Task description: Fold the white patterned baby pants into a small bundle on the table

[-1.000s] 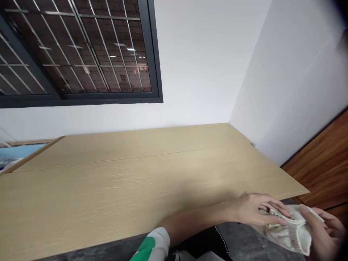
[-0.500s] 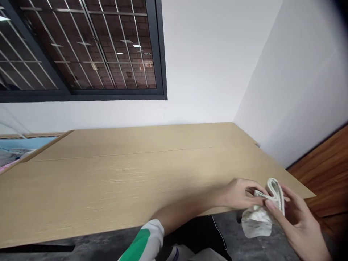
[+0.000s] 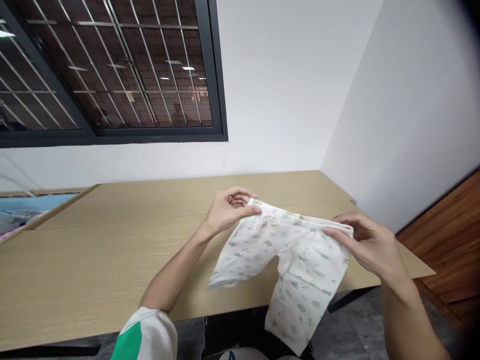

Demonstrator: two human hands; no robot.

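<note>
A small pair of white trousers [image 3: 300, 250] with a green and brown print hangs spread between my hands over the front of the table. My left hand [image 3: 230, 210] pinches one end of the waistband between thumb and fingers. At the other end of the waistband, my right hand [image 3: 365, 240] grips the cloth, thumb on the near side. One leg swings out to the left above the tabletop. The other hangs down past the table's front edge.
The light wooden table [image 3: 112, 265] stretches out to the left and back to the white wall [image 3: 270, 110]. A barred window [image 3: 131, 75] is above it. Far left lies a blue-lined bin [image 3: 37, 202] with bagged items. Wooden panelling [image 3: 450, 250] stands at right.
The bunched white cloth has been opened out into trousers. My left hand has moved left and up, away from my right hand, which has shifted a little left and up.
</note>
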